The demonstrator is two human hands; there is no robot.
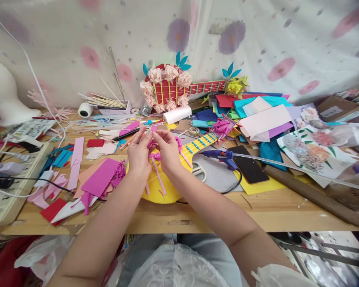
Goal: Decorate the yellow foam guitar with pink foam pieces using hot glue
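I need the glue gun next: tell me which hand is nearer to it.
Right. The right hand is just left of the blue glue gun; the left hand lies farther left, beyond the right hand, both pinching a small pink piece.

Just right of the pinched pink paper strip (153, 140), the blue glue gun (219, 155) and black phone (247, 164) block the way. To the left, magenta foam sheets (100, 177) crowd the wooden tabletop (257, 213); its near edge below lies bare.

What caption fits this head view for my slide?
Both hands pinch a small pink foam piece above a yellow foam guitar.
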